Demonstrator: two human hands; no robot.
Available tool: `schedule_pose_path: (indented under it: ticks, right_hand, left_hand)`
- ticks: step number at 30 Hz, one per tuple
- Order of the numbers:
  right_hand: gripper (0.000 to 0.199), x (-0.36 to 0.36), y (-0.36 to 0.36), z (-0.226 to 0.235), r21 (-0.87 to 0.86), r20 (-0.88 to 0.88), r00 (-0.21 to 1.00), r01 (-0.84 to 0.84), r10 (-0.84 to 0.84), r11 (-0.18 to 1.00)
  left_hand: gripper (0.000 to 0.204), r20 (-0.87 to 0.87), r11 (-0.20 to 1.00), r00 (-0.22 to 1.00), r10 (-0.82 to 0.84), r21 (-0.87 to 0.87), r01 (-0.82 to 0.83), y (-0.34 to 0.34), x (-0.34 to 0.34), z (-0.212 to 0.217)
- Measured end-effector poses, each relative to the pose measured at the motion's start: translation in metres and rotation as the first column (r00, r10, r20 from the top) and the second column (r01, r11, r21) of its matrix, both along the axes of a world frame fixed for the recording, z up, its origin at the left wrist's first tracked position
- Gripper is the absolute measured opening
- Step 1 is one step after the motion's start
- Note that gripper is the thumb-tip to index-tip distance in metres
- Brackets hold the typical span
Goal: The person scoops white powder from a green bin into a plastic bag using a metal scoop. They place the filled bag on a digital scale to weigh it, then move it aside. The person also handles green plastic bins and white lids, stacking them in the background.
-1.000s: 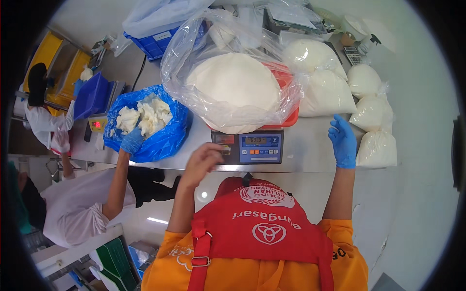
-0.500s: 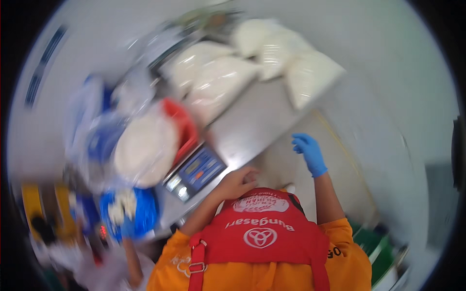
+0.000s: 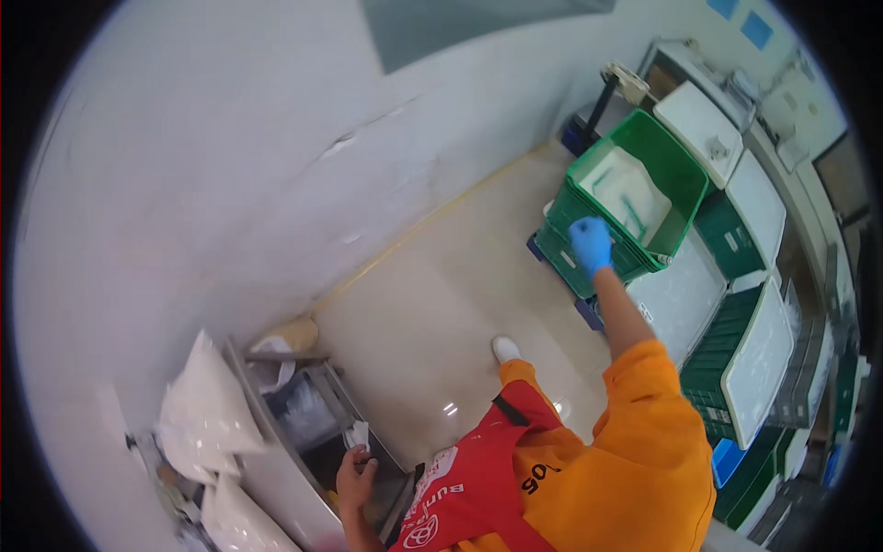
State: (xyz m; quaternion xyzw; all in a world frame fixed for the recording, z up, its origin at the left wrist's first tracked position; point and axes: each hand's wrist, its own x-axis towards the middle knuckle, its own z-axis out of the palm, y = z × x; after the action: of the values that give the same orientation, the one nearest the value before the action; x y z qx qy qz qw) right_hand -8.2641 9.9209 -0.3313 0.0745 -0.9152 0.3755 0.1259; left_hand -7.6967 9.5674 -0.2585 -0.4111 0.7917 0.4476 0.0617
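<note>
My right hand [image 3: 591,244], in a blue glove, is raised in front of the near wall of a green crate [image 3: 607,221]. Its fingers are curled in and nothing shows in them. A white packed mass [image 3: 628,189] with green marks lies inside that crate. My bare left hand [image 3: 357,480] is low beside the edge of the metal table [image 3: 292,478], its fingers loosely bent and apart. A small white scrap [image 3: 358,434] shows right at its fingertips; whether they touch it is unclear.
Filled clear bags of white material [image 3: 207,414] lie on the table at left. A shelf below holds a plastic bag [image 3: 305,409]. White-lidded green crates [image 3: 740,368] line the right side. A wall [image 3: 230,184] runs along the far left, above a floor [image 3: 432,322] with a yellow line.
The view has swung right, from the table with scale and bags to the crates. My right hand now appears by the green crate, its fingers more curled. My left hand is still near the table edge.
</note>
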Motion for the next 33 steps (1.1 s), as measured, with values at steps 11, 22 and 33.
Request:
schedule_pose_path:
  ticks: [11, 22, 33]
  right_hand:
    - [0.031, -0.17, 0.26, -0.16, 0.677, 0.622, 0.617, -0.114, -0.482, 0.727]
    - [0.034, -0.178, 0.242, 0.004, 0.604, 0.702, 0.696, -0.469, -0.152, 0.644]
    - [0.016, -0.003, 0.058, 0.017, -0.411, 0.331, 0.823, -0.315, 0.462, 0.855]
  left_hand:
    - [0.051, 0.193, 0.86, 0.879, -0.435, 0.377, 0.343, 0.083, -0.205, -0.036]
    - [0.049, 0.031, 0.967, 0.973, -0.23, 0.121, 0.225, 0.073, -0.248, -0.016]
    - [0.055, -0.059, 0.996, 0.997, -0.04, 0.077, 0.044, 0.104, -0.095, -0.038]
